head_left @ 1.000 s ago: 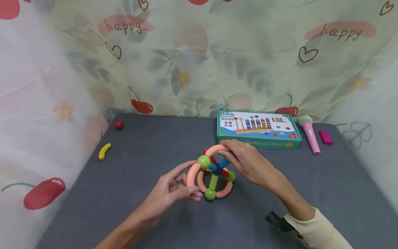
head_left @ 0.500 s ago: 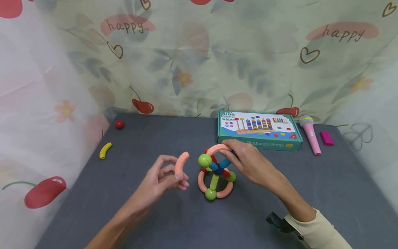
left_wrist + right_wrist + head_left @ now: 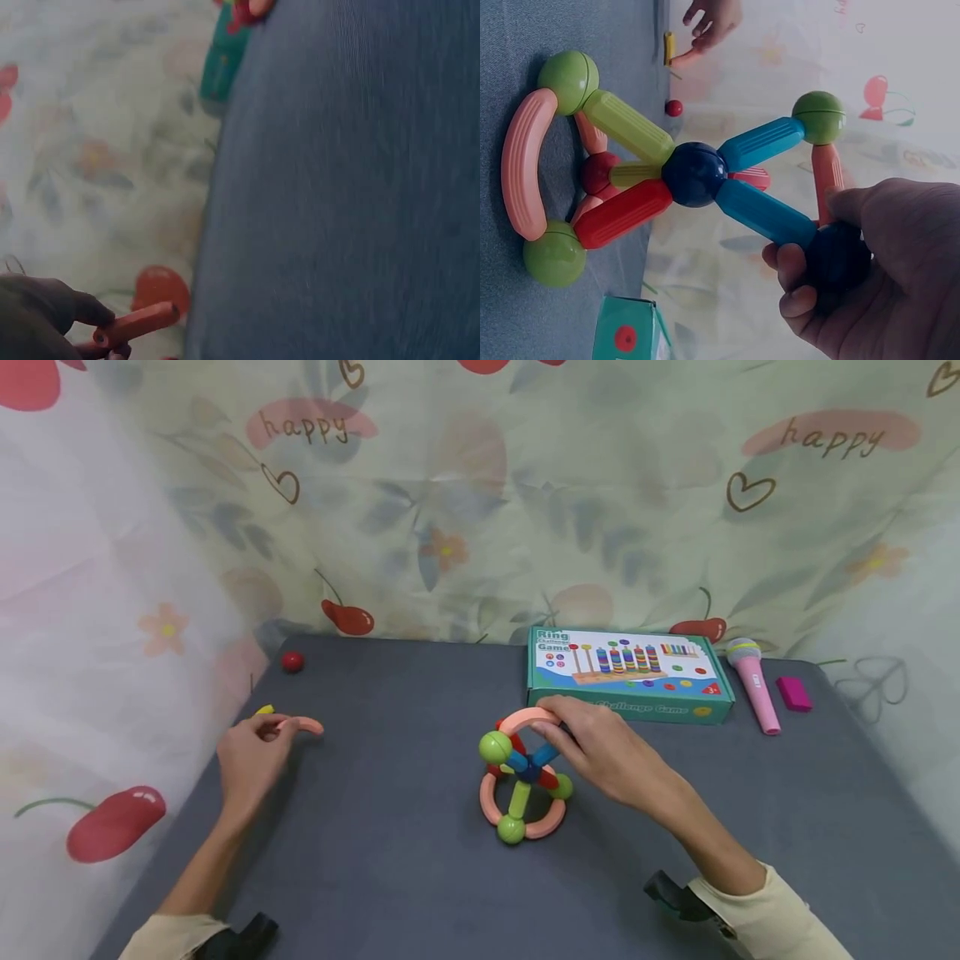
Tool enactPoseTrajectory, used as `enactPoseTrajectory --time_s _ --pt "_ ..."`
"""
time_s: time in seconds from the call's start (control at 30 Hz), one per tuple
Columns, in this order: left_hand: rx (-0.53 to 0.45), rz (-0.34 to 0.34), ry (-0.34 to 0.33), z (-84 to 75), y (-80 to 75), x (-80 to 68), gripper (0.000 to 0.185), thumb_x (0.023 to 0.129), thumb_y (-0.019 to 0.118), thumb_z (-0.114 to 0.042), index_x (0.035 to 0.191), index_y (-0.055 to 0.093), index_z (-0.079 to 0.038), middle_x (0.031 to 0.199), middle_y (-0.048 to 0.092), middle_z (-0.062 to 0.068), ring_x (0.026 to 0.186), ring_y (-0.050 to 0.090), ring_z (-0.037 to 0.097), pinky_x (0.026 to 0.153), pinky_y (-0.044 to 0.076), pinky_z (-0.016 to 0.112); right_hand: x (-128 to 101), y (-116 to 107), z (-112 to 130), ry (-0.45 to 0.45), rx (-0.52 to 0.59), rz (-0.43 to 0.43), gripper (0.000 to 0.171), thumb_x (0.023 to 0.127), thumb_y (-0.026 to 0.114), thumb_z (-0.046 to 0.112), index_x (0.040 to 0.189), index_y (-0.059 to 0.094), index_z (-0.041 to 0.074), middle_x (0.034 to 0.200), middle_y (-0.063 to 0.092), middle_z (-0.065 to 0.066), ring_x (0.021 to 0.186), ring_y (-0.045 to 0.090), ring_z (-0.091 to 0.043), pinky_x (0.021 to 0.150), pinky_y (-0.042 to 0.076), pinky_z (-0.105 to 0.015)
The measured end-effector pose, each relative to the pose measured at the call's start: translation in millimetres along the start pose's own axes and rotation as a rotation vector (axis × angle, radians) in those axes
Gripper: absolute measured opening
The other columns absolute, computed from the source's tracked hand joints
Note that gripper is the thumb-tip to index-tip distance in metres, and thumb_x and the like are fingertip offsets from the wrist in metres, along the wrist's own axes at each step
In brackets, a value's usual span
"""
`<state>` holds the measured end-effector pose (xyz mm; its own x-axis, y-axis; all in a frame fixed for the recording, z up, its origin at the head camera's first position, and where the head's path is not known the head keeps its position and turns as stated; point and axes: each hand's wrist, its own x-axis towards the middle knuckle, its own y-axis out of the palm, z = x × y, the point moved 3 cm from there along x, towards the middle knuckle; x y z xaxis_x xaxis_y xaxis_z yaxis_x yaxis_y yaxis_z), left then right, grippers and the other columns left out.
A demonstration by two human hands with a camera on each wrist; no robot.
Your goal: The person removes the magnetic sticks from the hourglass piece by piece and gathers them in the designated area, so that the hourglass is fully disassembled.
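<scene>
At the left of the table, my left hand (image 3: 251, 764) pinches a peach curved magnetic rod (image 3: 306, 725) between thumb and fingers. A yellow curved rod (image 3: 265, 710) lies right there, mostly hidden behind that hand. My right hand (image 3: 600, 747) grips the top of a magnetic stick-and-ball structure (image 3: 517, 806) standing on the table. In the right wrist view, those fingers wrap a dark blue ball (image 3: 838, 256), with the thumb over a peach rod (image 3: 827, 176). Blue, red and green rods meet at a central navy ball (image 3: 694, 174); peach arcs and balls form the base ring.
A red ball (image 3: 292, 662) sits at the back left. Behind the structure lies a green Ring Challenge Game box (image 3: 630, 677). A pink toy microphone (image 3: 754, 687) and a magenta block (image 3: 794, 693) are to its right. A printed cloth (image 3: 480, 510) hangs behind the table.
My left hand has carried the peach curved rod away from the structure, leftward to beside the yellow rod. The right hand has kept its hold, and the structure stays put.
</scene>
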<state>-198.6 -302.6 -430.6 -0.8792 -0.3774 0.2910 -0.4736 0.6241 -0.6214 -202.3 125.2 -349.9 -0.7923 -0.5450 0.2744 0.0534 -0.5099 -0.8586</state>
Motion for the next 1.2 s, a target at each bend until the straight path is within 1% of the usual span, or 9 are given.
enactPoseTrajectory --time_s 0.03,0.13,0.3,0.4,0.5,0.7,0.87,1.03,1.2 --pt "0.007 -0.043 -0.017 6.7 -0.6 4.3 0.025 0.099 0.066 -0.028 0.09 0.086 -0.016 0.073 0.074 0.01 0.052 0.04 -0.002 0.052 0.032 0.02 0 0 0 0.001 0.0 0.0 0.013 0.107 0.06 0.026 0.109 0.064 0.014 0.079 0.052 0.005 0.07 0.05 -0.007 0.066 0.042 -0.024" --pt "0.059 -0.129 -0.083 23.0 0.3 12.5 0.024 0.094 0.074 -0.032 0.095 0.084 -0.01 0.092 0.081 0.015 0.06 0.049 -0.005 0.055 0.037 0.019 0 -1 1 0.008 0.003 -0.002 0.014 0.107 0.06 0.026 0.111 0.064 0.014 0.079 0.053 0.006 0.069 0.05 -0.007 0.064 0.043 -0.024" --pt "0.146 -0.18 -0.166 39.4 5.2 17.3 0.048 0.088 0.079 -0.052 0.102 0.081 -0.006 0.097 0.08 0.018 0.079 0.067 0.025 0.062 0.042 0.039 -1 -2 0 0.018 0.005 -0.005 0.013 0.107 0.06 0.025 0.111 0.065 0.014 0.078 0.053 0.005 0.067 0.049 -0.006 0.063 0.042 -0.024" --pt "0.178 -0.162 -0.183 43.2 6.2 18.6 0.054 0.089 0.077 -0.054 0.105 0.078 -0.002 0.108 0.072 0.025 0.099 0.063 0.042 0.072 0.041 0.055 -1 -2 0 0.017 0.007 0.0 0.013 0.107 0.06 0.025 0.111 0.065 0.013 0.078 0.053 0.005 0.068 0.049 -0.007 0.063 0.042 -0.024" --pt "0.202 -0.129 -0.206 46.4 6.1 20.1 0.053 0.092 0.075 -0.048 0.107 0.074 0.003 0.116 0.059 0.03 0.11 0.053 0.048 0.083 0.037 0.067 0 -1 0 0.022 0.015 0.008 0.013 0.107 0.06 0.025 0.112 0.065 0.013 0.079 0.054 0.004 0.069 0.049 -0.007 0.064 0.042 -0.024" --pt "0.192 -0.066 -0.237 50.9 4.7 24.7 0.049 0.092 0.073 -0.036 0.119 0.063 0.004 0.132 0.045 0.033 0.128 0.038 0.051 0.094 0.032 0.072 -1 -3 0 0.032 0.011 0.008 0.014 0.107 0.06 0.027 0.111 0.064 0.014 0.079 0.053 0.005 0.067 0.049 -0.008 0.063 0.042 -0.024" --pt "0.205 -0.033 -0.213 55.1 2.2 30.9 0.062 0.091 0.076 -0.044 0.126 0.055 0.002 0.126 0.051 0.032 0.118 0.047 0.049 0.084 0.035 0.066 -1 -2 1 0.024 0.006 0.01 0.017 0.108 0.059 0.03 0.113 0.065 0.015 0.081 0.056 0.006 0.07 0.052 -0.007 0.065 0.044 -0.024" --pt "0.206 -0.037 -0.193 59.5 0.1 36.1 0.067 0.091 0.077 -0.05 0.127 0.057 0.003 0.115 0.061 0.028 0.103 0.058 0.044 0.072 0.039 0.055 -1 0 1 0.026 0.01 0.013 0.02 0.107 0.06 0.032 0.115 0.067 0.015 0.085 0.059 0.006 0.074 0.054 -0.008 0.067 0.046 -0.024" --pt "0.196 -0.051 -0.194 58.8 0.5 36.5 0.068 0.092 0.076 -0.048 0.132 0.054 0.003 0.123 0.056 0.032 0.115 0.053 0.049 0.079 0.038 0.066 0 0 1 0.039 0.009 0.015 0.021 0.107 0.059 0.033 0.116 0.067 0.015 0.085 0.061 0.005 0.076 0.056 -0.008 0.069 0.047 -0.025"
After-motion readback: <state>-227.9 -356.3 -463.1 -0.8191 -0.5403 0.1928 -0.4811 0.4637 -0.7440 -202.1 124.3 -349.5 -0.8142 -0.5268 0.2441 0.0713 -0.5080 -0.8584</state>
